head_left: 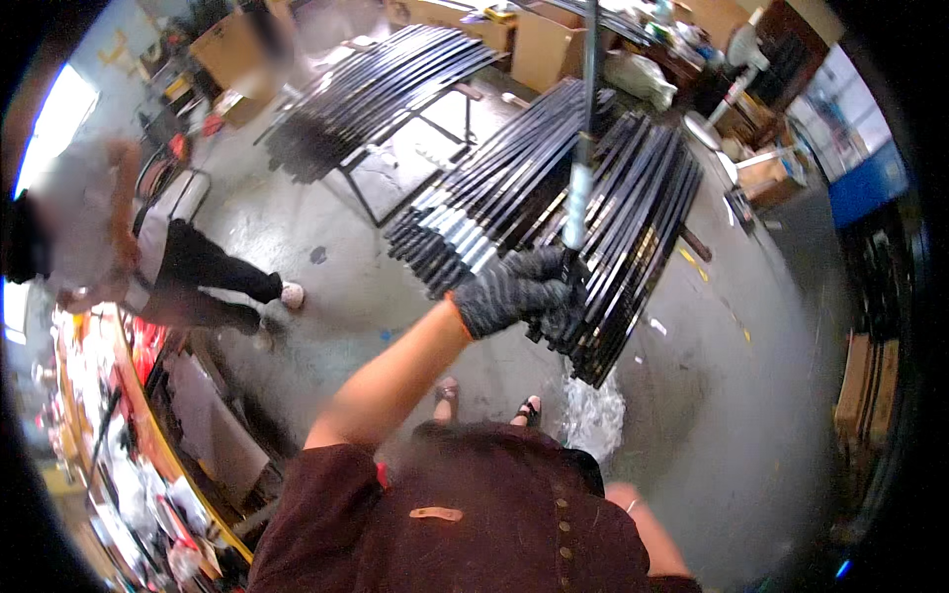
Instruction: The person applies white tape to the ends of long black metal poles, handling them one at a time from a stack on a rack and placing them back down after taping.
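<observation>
My left hand (514,294), in a dark grey knitted glove with an orange cuff, closes round the lower end of a long dark rod (587,128). The rod points up and away, with a pale wrapped section (577,208) just above the glove. Under and beyond that hand, several long black rods (633,198) lie side by side in a fanned stack, and the glove hides some of their near ends. At the lower right, my right forearm (657,544) hangs beside my body; the fingers of my right hand cannot be made out.
Another stack of black rods (381,84) rests on a metal stand farther back. A person (99,227) stands at the left, near a cluttered workbench (148,405). Clear plastic film (593,405) lies on the floor by my feet. Cardboard boxes (544,49) stand behind.
</observation>
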A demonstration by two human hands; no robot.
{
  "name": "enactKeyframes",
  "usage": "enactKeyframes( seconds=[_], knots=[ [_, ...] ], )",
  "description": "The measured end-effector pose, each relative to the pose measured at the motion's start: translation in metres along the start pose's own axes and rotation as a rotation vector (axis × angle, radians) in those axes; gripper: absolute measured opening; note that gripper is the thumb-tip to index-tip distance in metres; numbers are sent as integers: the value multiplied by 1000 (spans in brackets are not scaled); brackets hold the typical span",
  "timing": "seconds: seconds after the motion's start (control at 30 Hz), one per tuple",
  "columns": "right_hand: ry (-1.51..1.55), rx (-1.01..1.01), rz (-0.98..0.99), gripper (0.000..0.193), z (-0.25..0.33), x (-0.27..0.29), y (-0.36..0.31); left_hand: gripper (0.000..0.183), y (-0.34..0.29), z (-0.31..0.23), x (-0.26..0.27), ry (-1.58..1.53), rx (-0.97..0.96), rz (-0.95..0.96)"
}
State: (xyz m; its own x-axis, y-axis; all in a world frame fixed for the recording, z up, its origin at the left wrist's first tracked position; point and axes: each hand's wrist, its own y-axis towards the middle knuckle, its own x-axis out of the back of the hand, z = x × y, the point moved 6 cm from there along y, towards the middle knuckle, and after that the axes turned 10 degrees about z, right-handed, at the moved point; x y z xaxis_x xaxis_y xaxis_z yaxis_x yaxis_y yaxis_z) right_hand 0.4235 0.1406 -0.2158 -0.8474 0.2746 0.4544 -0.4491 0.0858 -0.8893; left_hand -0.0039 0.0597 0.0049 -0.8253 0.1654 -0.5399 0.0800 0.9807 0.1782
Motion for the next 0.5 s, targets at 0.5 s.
enactKeyframes(
  seconds=[0.5],
  knots=[
    [827,536,-1242,15,102,366,-134,43,3,-21,-40,218,-50,-205]
  ],
)
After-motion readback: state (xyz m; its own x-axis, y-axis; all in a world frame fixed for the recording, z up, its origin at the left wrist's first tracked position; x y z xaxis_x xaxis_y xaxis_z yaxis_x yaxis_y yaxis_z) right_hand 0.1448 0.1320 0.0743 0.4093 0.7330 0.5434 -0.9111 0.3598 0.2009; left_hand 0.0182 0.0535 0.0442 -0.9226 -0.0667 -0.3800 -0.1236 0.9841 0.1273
